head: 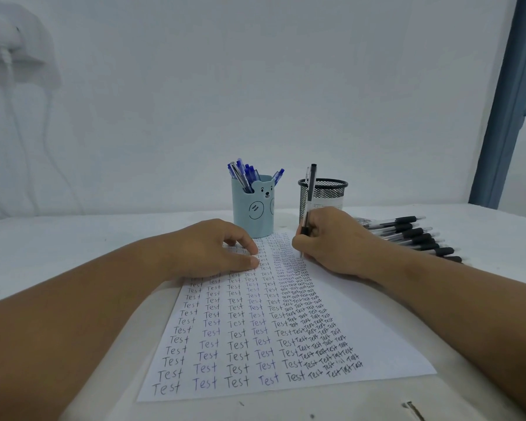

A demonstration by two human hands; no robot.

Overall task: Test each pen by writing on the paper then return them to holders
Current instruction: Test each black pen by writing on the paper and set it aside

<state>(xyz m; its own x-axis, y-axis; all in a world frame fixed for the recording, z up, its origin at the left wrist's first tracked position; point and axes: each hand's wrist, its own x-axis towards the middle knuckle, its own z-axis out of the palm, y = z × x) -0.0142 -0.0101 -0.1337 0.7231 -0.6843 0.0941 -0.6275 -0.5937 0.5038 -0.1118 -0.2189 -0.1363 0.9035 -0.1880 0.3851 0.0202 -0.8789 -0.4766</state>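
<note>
A white paper covered in rows of the handwritten word "Test" lies on the white table. My right hand grips a black pen upright, its tip touching the paper near the top right of the writing. My left hand rests on the paper's top left corner, fingers loosely bent, holding the sheet down. Behind the paper stands a light blue bear holder with several blue pens. To its right is a black mesh holder with another pen partly hidden behind the one I hold.
Several black pens lie in a pile on the table right of my right hand. A white wall rises behind the table. A blue-grey frame runs up the right edge. White cables hang at the left.
</note>
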